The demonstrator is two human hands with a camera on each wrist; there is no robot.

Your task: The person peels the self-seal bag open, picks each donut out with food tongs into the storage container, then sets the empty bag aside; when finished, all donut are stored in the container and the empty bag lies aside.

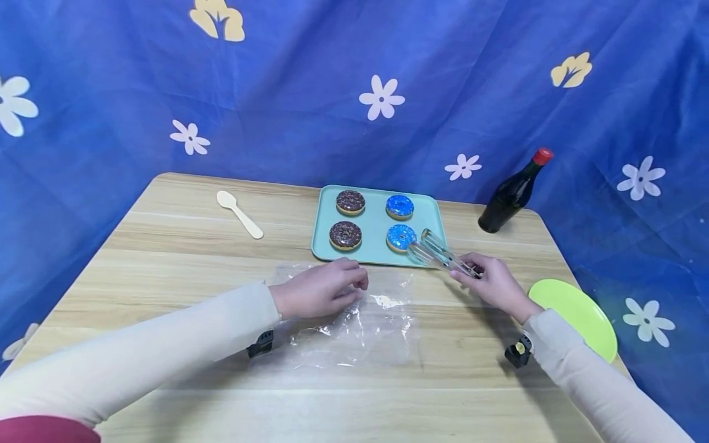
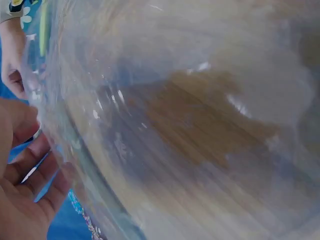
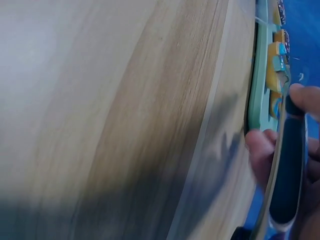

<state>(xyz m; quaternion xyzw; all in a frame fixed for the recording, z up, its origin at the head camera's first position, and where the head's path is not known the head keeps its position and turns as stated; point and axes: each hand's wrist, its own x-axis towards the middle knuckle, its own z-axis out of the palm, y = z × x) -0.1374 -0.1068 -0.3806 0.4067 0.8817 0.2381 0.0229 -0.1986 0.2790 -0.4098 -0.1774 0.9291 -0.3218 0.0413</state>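
My left hand [image 1: 324,287] pinches the rim of a clear plastic bag [image 1: 382,326], which hangs below it in front of the tray. In the left wrist view the bag [image 2: 190,120] fills most of the picture. My right hand [image 1: 492,283] grips a pair of tongs [image 1: 440,251] by the handle. Their clear tips are spread apart and reach over the tray's near right corner, beside the nearer blue donut [image 1: 400,237]. In the right wrist view the dark handle [image 3: 290,165] lies between thumb and fingers. Another blue donut [image 1: 400,207] sits farther back on the tray.
The pale green tray [image 1: 376,249] also carries two chocolate donuts [image 1: 345,235] on its left side. A white spoon [image 1: 240,214] lies at the left, a dark bottle [image 1: 509,198] stands at the back right, and a lime-green plate [image 1: 578,314] is beside my right wrist.
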